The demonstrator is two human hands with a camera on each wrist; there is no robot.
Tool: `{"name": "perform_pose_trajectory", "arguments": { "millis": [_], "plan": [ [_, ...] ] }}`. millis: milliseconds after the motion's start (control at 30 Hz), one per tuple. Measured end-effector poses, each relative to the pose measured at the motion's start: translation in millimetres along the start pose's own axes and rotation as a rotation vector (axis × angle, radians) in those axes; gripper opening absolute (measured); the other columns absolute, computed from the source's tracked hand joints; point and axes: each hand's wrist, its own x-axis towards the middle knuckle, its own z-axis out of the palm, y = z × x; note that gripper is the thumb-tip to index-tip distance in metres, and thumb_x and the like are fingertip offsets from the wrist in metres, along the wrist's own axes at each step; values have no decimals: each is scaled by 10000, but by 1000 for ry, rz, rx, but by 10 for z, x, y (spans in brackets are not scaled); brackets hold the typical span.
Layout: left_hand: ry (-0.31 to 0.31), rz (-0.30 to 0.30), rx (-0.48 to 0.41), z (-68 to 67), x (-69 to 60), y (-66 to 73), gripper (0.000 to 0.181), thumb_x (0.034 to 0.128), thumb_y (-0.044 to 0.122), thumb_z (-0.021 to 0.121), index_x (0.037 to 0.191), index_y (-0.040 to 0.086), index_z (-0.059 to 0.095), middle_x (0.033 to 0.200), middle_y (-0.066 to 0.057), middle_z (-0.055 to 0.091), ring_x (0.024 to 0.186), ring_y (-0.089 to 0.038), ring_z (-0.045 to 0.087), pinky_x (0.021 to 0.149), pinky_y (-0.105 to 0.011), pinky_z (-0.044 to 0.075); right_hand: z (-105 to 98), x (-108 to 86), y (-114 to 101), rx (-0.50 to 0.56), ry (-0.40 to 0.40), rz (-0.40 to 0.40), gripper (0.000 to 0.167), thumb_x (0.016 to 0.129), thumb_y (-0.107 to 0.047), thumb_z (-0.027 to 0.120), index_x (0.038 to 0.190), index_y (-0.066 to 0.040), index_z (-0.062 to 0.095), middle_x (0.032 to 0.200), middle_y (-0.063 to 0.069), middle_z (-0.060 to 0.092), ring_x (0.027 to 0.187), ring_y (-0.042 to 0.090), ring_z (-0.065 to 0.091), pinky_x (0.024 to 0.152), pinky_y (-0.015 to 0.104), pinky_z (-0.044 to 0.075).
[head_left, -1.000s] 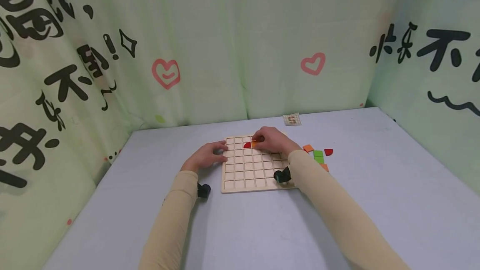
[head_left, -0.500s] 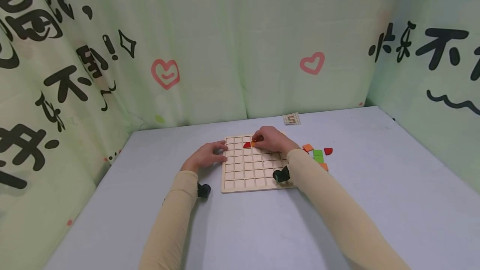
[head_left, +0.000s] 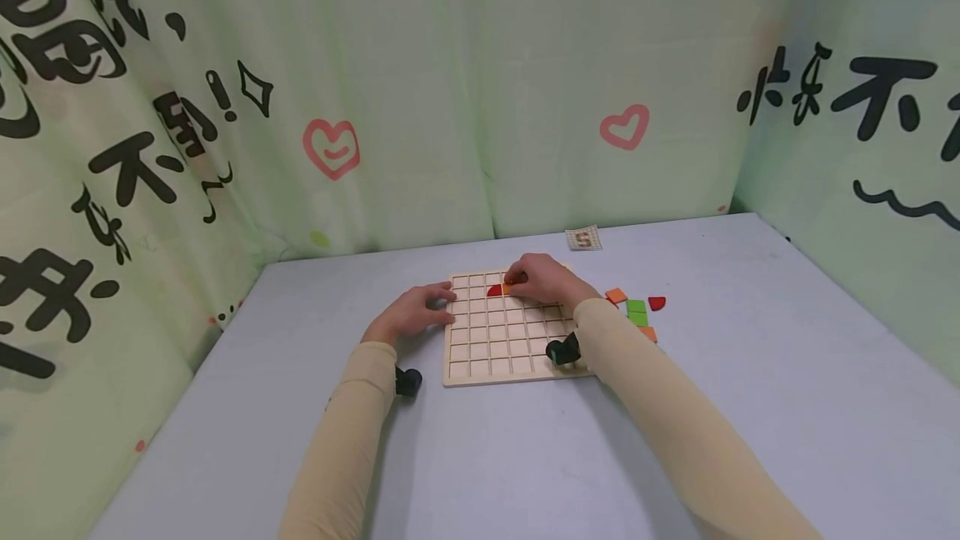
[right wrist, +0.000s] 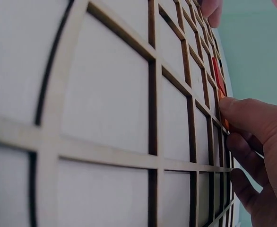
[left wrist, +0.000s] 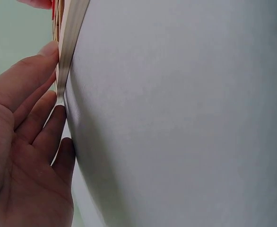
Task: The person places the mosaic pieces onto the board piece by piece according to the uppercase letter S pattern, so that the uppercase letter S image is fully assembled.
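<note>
Evidently, both forearms are stretched forward over the table (head_left: 487, 457), and the wooden grid board (head_left: 480, 348) is approached from two sides. By the left hand (head_left: 411, 312), the board's left edge is touched: thumb and fingers are held apart, loosely extended, with the thumb tip laid against the rim; nothing is clasped. The right hand (head_left: 543, 277) is reached across the board toward its far rows, the wrist bent so that the fingers are turned leftward. An orange piece (head_left: 507, 288) is pinched by its thumb and bent fingers, and the gap between them is nearly closed. That piece is held at the grid, just beside a red piece (head_left: 494, 291) on its left; whether it is fully seated in a cell cannot be told, as it is partly covered by the fingers. The board's right edge is partly hidden by the right sleeve (head_left: 660, 398). Past the sleeve, green squares (head_left: 637, 307), an orange square (head_left: 617, 296) and a rounded red piece (head_left: 657, 303) are seen on the table. Behind them, a small printed card (head_left: 583, 238) is laid near the far edge.
</note>
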Motion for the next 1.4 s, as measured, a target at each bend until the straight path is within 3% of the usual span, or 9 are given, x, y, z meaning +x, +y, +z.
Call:
{"name": "perform_pose_trajectory", "arguments": {
  "millis": [267,633,967,1400],
  "plan": [
    [4,1,3,-15,5,-8,410,894,200,705,1286,98,633,1545,-6,387,1466,-265,236,1176,-458,216,16,4,0,15,14,-1,300,948,-176,641,1211,-33,671,1165,106,650,1100,257,579,978,410,465],
    [-4,9,-2,1,4,7,417,895,193,701,1293,95,628,1545,-7,387,1466,-266,234,1175,-461,217,-130,-223,74,37,80,10,350,942,-144,635,1258,5,634,1157,136,633,1050,271,579,928,428,486],
    [-5,8,5,-6,-7,3,419,898,202,696,1298,101,625,1551,0,377,1468,-267,228,1176,-461,215,-296,-548,366,11,116,46,365,927,-176,668,1234,19,641,1147,148,648,1021,272,584,916,445,496],
    [-3,-3,7,2,-14,12,427,899,211,697,1306,111,621,1553,17,373,1469,-257,227,1176,-459,217,-483,-1013,748,10,108,190,410,917,-215,678,1264,-7,610,1131,139,597,1020,287,552,819,387,543]
  ]
}}
